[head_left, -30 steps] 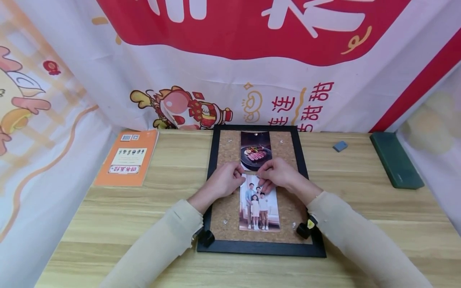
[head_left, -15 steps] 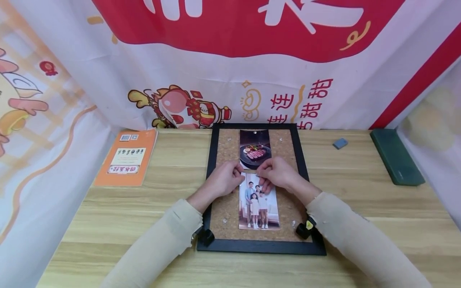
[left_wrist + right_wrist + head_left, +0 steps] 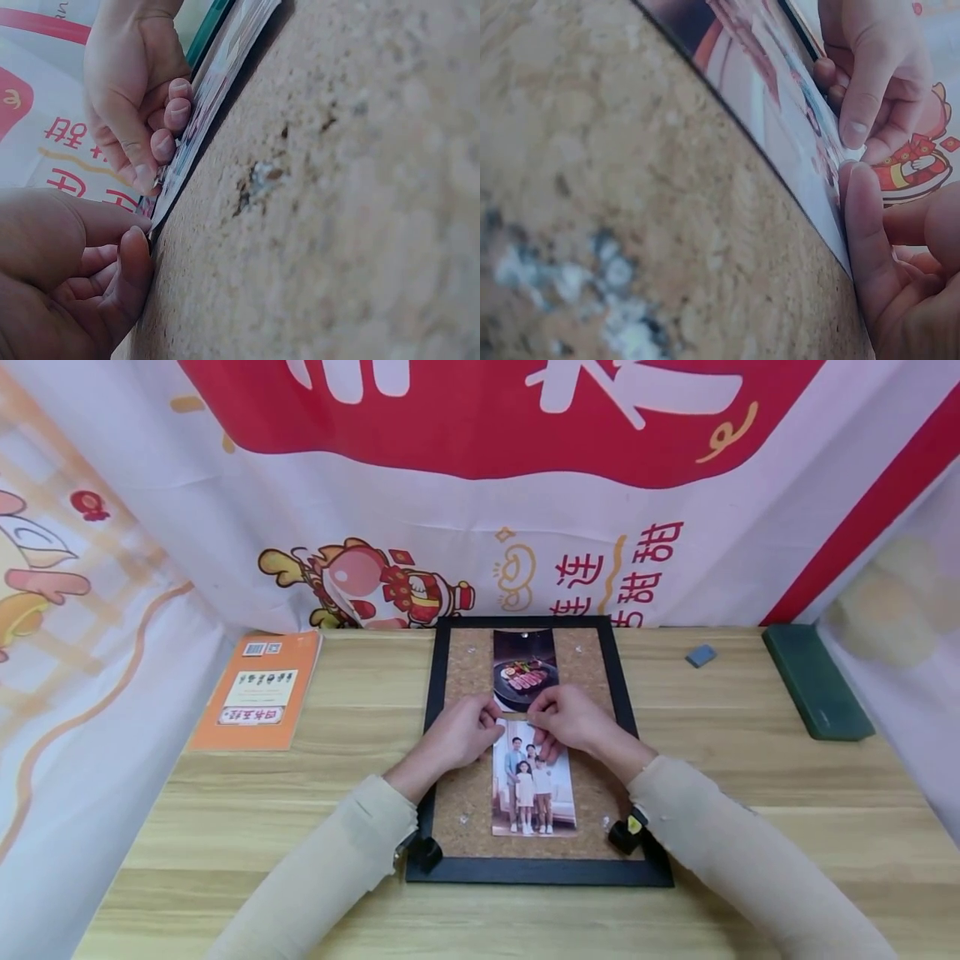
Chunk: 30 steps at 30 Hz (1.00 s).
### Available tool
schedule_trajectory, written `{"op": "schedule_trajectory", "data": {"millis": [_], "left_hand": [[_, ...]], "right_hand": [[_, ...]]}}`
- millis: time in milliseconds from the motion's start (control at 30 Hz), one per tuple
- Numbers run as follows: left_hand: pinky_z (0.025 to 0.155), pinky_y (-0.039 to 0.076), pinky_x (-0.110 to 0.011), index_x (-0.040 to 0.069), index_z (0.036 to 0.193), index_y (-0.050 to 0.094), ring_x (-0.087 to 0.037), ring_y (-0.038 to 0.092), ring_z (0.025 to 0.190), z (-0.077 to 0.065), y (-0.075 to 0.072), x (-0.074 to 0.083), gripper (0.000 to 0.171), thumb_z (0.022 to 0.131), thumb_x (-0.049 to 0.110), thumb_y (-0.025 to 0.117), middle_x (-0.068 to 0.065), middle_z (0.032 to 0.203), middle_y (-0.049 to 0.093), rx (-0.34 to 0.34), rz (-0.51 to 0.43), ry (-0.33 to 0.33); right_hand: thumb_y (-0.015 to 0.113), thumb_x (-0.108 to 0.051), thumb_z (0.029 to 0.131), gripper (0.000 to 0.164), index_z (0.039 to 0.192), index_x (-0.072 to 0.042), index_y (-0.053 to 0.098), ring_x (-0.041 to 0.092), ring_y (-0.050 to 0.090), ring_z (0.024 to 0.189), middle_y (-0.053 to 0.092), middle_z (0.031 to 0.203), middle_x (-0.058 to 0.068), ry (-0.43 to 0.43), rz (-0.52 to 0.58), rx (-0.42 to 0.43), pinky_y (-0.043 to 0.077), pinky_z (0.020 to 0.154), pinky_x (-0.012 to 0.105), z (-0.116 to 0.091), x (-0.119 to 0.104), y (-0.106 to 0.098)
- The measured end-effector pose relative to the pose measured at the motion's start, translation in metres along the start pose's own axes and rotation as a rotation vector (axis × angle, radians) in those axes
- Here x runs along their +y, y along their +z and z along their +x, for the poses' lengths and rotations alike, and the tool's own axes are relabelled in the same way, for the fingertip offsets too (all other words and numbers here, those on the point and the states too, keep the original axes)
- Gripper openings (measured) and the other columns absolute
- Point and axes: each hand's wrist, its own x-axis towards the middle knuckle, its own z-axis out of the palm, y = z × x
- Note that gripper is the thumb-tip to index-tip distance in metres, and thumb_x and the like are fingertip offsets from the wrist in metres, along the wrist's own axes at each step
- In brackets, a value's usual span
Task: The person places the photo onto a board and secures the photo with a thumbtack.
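A corkboard [image 3: 457, 785] with a black frame lies on the table. A family photo [image 3: 532, 806] lies on its lower middle, just below a photo of a steak dish [image 3: 517, 681]. My left hand [image 3: 467, 731] pinches the family photo's top left corner between thumb and index finger; the left wrist view shows the pinch too. My right hand [image 3: 572, 718] is at the photo's top edge, thumb and index finger pinching a tiny thing that looks like a pushpin, mostly hidden by the fingertips. Its other fingers touch the photo.
Clear pushpins [image 3: 463, 819] sit near the corkboard's corners. An orange book [image 3: 255, 693] lies at left. At right are a small blue eraser-like block [image 3: 701, 656] and a dark green case [image 3: 819, 683]. A printed cloth [image 3: 420, 510] hangs behind the table.
Both hands keep their hold at the family photo's top edge. The whole head view shifts slightly left and up; no object visibly moves on the table.
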Motion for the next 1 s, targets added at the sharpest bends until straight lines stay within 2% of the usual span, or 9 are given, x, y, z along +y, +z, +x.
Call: {"op": "schedule_trajectory", "data": {"millis": [167, 233, 300, 500, 533, 800, 1000], "left_hand": [[0.059, 0.049, -0.026, 0.005, 0.110, 0.071, -0.014, 0.065, 0.062, -0.003, -0.005, 0.008, 0.010, 0.101, 0.011, 0.070, -0.004, 0.084, 0.071, -0.001, -0.003, -0.025], [0.059, 0.049, -0.026, 0.005, 0.110, 0.071, -0.014, 0.065, 0.062, -0.002, -0.006, 0.007, 0.011, 0.101, 0.012, 0.071, -0.004, 0.084, 0.071, 0.002, -0.004, -0.029], [0.057, 0.049, -0.027, 0.006, 0.109, 0.070, -0.014, 0.064, 0.061, 0.004, -0.002, -0.001, 0.011, 0.101, 0.012, 0.070, -0.003, 0.083, 0.071, 0.011, 0.008, -0.015], [0.057, 0.049, -0.027, 0.005, 0.108, 0.070, -0.014, 0.064, 0.059, 0.003, -0.003, -0.003, 0.010, 0.100, 0.012, 0.069, -0.003, 0.082, 0.070, 0.002, -0.006, -0.006], [0.057, 0.050, -0.027, 0.005, 0.108, 0.070, -0.014, 0.065, 0.059, 0.000, -0.006, 0.001, 0.010, 0.100, 0.012, 0.070, -0.003, 0.083, 0.070, 0.000, -0.016, -0.013], [0.057, 0.048, -0.025, 0.007, 0.110, 0.071, -0.013, 0.064, 0.061, -0.004, -0.006, 0.008, 0.009, 0.102, 0.012, 0.071, -0.003, 0.085, 0.071, -0.005, -0.029, -0.036], [0.054, 0.049, -0.025, 0.008, 0.108, 0.071, -0.012, 0.063, 0.056, -0.007, -0.006, 0.004, 0.007, 0.101, 0.011, 0.071, -0.002, 0.083, 0.070, 0.020, -0.027, -0.024]], "right_hand": [[0.054, -0.007, 0.112, 0.012, 0.116, 0.001, 0.063, 0.021, 0.070, 0.057, 0.070, 0.079, 0.013, 0.001, -0.031, -0.001, 0.064, 0.058, 0.039, 0.001, -0.003, 0.000], [0.054, -0.008, 0.112, 0.012, 0.116, 0.000, 0.063, 0.021, 0.070, 0.057, 0.070, 0.079, 0.013, 0.003, -0.049, 0.003, 0.064, 0.058, 0.039, 0.002, -0.005, 0.000], [0.055, -0.009, 0.113, 0.013, 0.116, 0.000, 0.062, 0.021, 0.070, 0.057, 0.070, 0.080, 0.013, 0.001, -0.066, 0.005, 0.064, 0.058, 0.039, 0.003, -0.006, 0.000], [0.055, -0.009, 0.112, 0.010, 0.116, -0.001, 0.061, 0.022, 0.070, 0.056, 0.069, 0.080, 0.014, 0.001, -0.095, 0.005, 0.063, 0.057, 0.039, 0.005, -0.009, 0.002], [0.055, -0.009, 0.112, 0.010, 0.116, -0.002, 0.061, 0.022, 0.070, 0.057, 0.070, 0.080, 0.014, 0.001, -0.095, 0.003, 0.064, 0.057, 0.039, 0.005, -0.009, 0.001], [0.056, -0.008, 0.112, 0.011, 0.118, 0.000, 0.061, 0.021, 0.071, 0.058, 0.070, 0.079, 0.013, -0.013, -0.033, -0.015, 0.064, 0.059, 0.039, -0.002, -0.001, -0.003], [0.056, -0.007, 0.111, 0.014, 0.118, 0.003, 0.061, 0.021, 0.070, 0.061, 0.069, 0.080, 0.012, -0.062, 0.028, -0.038, 0.065, 0.060, 0.039, -0.012, 0.007, -0.007]]}}
